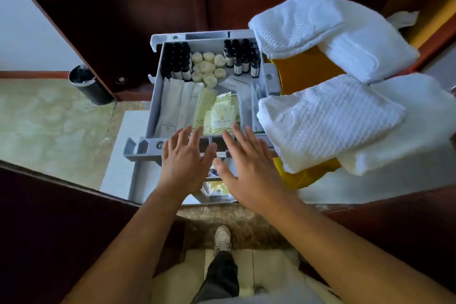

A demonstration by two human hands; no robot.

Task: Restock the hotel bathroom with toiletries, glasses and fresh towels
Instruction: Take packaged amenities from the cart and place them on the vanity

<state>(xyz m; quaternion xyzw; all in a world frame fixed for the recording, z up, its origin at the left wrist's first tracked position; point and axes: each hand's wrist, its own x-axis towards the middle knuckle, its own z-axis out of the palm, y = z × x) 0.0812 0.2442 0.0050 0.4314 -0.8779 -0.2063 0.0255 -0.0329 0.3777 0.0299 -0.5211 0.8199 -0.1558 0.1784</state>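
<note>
Risk: left hand [183, 158] and right hand [246, 163] hover open, empty, over the tray [158, 81]; a hasty grab could topple bottles [243, 58], seemingly unsecured, or snag the towel [328, 121].

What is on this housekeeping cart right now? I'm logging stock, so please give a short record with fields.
tray: grey tray, holds toiletries
bottles: dark bottles, two groups at the far corners
soaps: round pale soaps, between the bottle groups
packets: white and pale green packets, near half
towels: folded white towels, right of tray
left hand: open, over the tray's near edge
right hand: open, beside it, empty
</note>
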